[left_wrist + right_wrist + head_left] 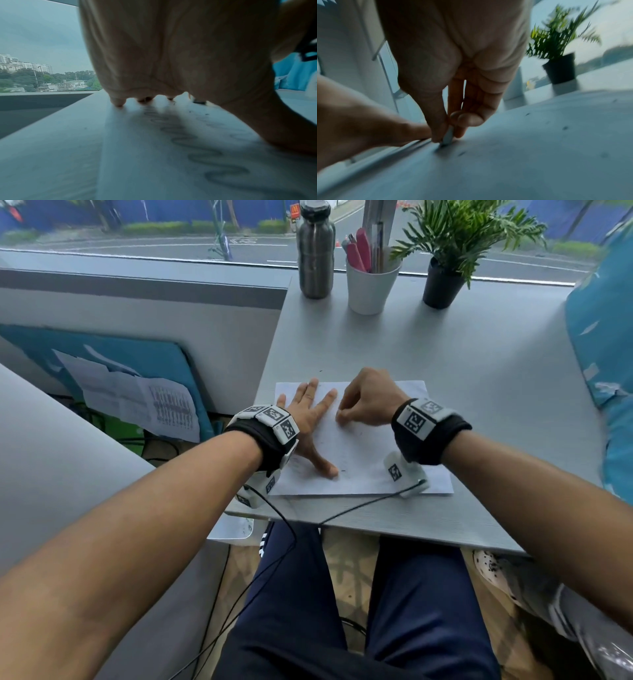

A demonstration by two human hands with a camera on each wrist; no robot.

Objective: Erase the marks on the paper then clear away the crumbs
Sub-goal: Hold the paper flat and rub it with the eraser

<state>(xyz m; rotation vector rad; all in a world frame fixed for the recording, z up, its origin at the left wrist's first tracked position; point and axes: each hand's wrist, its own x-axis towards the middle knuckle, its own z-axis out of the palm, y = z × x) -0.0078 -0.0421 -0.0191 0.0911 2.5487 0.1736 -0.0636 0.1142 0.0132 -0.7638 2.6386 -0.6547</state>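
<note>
A white sheet of paper [373, 460] lies near the front edge of the grey table [479, 392]. My left hand [310, 419] lies flat on the paper's left part with fingers spread and straight. My right hand [363, 402] pinches a small pale eraser [448, 136] between thumb and fingers and presses its tip onto the paper [522, 155], right beside my left hand's fingers. Faint pencil loops [202, 155] run across the paper [154, 169] under my left palm [171, 54]. Dark eraser crumbs [565, 127] are scattered over the sheet. The right wrist view is motion-blurred.
At the table's far edge stand a steel bottle [315, 251], a white cup of pens [370, 284] and a potted plant [445, 278]. Blue cloth [603, 344] lies along the right side. Cables [359, 505] cross the table's front edge.
</note>
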